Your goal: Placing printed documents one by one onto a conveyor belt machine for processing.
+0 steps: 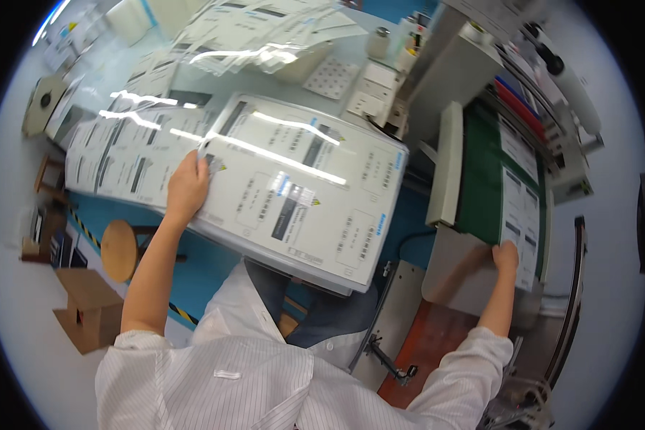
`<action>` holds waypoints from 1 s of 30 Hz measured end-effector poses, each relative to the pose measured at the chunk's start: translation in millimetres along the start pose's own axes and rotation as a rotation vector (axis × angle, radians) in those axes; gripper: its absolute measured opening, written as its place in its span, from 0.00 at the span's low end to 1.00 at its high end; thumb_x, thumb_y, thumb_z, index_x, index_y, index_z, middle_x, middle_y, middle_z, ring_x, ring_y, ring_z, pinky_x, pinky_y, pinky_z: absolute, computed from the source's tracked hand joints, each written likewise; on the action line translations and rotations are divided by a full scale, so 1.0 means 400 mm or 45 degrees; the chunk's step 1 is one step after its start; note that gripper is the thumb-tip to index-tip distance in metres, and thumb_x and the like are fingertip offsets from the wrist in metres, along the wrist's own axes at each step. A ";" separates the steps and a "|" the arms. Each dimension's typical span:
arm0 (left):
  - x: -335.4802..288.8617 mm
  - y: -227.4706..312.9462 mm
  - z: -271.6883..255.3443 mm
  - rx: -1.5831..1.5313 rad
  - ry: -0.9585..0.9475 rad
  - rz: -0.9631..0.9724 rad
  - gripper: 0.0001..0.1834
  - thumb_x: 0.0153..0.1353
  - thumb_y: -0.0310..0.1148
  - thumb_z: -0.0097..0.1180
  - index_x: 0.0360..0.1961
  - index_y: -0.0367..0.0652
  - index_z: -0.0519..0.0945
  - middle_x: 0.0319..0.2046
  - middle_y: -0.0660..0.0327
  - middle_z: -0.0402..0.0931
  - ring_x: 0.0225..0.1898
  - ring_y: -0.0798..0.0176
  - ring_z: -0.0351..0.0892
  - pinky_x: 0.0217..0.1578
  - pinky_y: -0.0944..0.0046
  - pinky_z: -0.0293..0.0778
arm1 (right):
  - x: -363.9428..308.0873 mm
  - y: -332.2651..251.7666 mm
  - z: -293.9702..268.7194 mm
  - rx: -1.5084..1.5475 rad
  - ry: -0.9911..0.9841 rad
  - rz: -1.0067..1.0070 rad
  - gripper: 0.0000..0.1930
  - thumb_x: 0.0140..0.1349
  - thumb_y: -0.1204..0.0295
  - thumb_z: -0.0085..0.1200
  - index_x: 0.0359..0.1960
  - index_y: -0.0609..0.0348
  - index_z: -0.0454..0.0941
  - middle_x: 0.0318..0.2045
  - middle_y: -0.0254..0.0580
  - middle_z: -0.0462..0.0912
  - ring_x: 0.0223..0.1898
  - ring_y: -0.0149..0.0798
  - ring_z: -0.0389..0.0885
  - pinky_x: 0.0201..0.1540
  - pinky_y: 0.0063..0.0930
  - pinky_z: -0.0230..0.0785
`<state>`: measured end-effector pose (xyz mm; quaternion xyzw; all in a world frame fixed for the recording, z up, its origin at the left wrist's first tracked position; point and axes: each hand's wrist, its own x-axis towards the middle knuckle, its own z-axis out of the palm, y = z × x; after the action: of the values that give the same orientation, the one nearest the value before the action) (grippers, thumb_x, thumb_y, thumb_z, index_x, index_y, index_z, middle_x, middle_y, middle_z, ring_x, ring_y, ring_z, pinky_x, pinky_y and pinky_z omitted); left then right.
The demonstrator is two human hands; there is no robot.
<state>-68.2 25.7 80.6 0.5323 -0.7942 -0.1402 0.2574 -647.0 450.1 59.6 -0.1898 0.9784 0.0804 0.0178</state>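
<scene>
Near us: our white striped sleeves rise from the lower edge.

Right hand (505,256) reaches out to the conveyor's green belt (480,179). Its fingers (500,249) press the near end of a white printed bag (519,208) lying flat on the belt; whether they pinch the edge we cannot tell. The bag runs away from the fingers along the belt.

Left hand (186,188) rests palm down on the left edge of the bag stack (301,193), fingers (201,163) curled over a corner of the top bag, a light grip. The stack spreads right of those fingers, on the table (408,208).

Left of the left fingers: a fanned row of bags (115,161). Below them, on the floor, a round stool (120,249) and a cardboard box (86,308).

Farther beyond the fingers: loose bags heaped (265,32).
</scene>
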 end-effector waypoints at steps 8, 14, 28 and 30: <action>-0.003 -0.023 0.008 -0.020 0.036 -0.002 0.18 0.66 0.38 0.43 0.49 0.36 0.74 0.40 0.42 0.77 0.41 0.39 0.76 0.44 0.49 0.70 | 0.032 -0.007 0.017 -0.209 0.010 -0.029 0.12 0.52 0.73 0.58 0.38 0.64 0.77 0.42 0.56 0.80 0.46 0.58 0.80 0.46 0.45 0.74; -0.009 -0.026 0.004 -0.023 0.057 -0.010 0.18 0.66 0.38 0.43 0.49 0.36 0.74 0.40 0.42 0.77 0.41 0.39 0.76 0.44 0.49 0.70 | 0.020 -0.067 0.017 -0.369 0.059 -0.010 0.11 0.53 0.77 0.57 0.39 0.61 0.77 0.43 0.52 0.81 0.43 0.54 0.82 0.43 0.43 0.77; -0.005 -0.019 -0.002 -0.020 -0.015 -0.072 0.19 0.66 0.39 0.42 0.49 0.34 0.73 0.40 0.42 0.77 0.42 0.40 0.76 0.45 0.48 0.71 | -0.016 0.033 -0.088 -0.607 1.017 -0.183 0.08 0.67 0.69 0.47 0.42 0.58 0.66 0.33 0.42 0.77 0.31 0.40 0.83 0.28 0.30 0.78; -0.006 -0.019 -0.006 -0.017 -0.004 -0.083 0.19 0.66 0.39 0.42 0.48 0.34 0.73 0.40 0.42 0.77 0.42 0.40 0.76 0.45 0.48 0.70 | -0.070 0.001 -0.114 -0.480 1.074 -0.192 0.10 0.66 0.68 0.48 0.44 0.58 0.67 0.32 0.43 0.77 0.32 0.42 0.83 0.29 0.32 0.77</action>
<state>-60.2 24.9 78.3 0.5561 -0.7757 -0.1548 0.2551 -621.5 453.2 106.5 -0.2764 0.8519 0.1709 -0.4106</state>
